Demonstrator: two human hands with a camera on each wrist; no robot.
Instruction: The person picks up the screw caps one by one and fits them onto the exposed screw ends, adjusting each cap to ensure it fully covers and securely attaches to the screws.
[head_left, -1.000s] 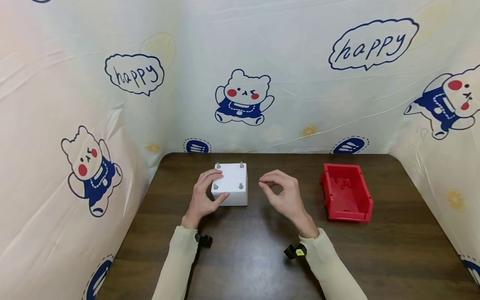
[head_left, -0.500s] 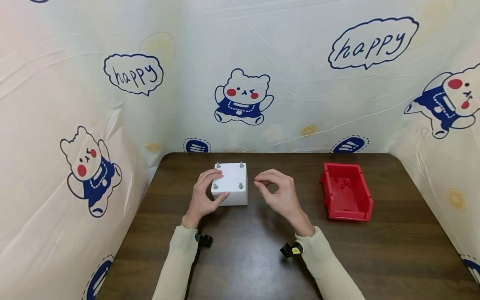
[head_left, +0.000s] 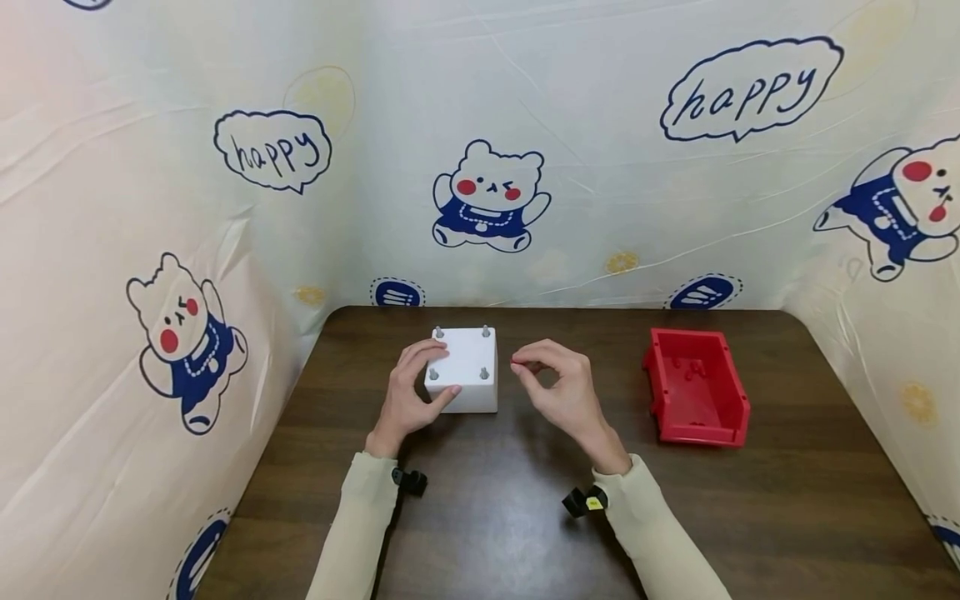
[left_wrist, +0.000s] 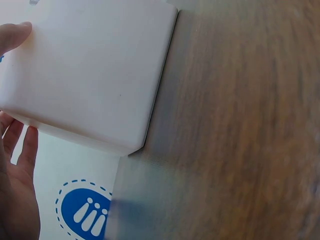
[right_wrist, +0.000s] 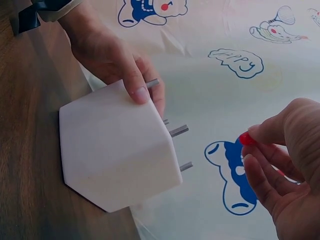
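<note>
A white block [head_left: 465, 358] stands on the table with several threaded metal bolts [right_wrist: 180, 131] sticking up from its top. My left hand [head_left: 408, 392] grips the block from its left side, thumb on the near face and fingers over the far part of the top edge. Just right of the block, apart from it, is my right hand [head_left: 558, 383]. Between its thumb and forefinger it pinches a small red piece [right_wrist: 246, 138], mostly covered by the fingertips; its exact kind does not show.
To the right on the dark wooden table [head_left: 495, 517] sits a red bin [head_left: 701, 433] with several small red pieces [head_left: 692, 369] inside. A printed cloth [head_left: 585, 100] hangs behind the table and along both sides.
Over the last second my right hand has moved slightly left, closer to the white block, still pinching the red piece. My left hand has kept its grip on the block.
</note>
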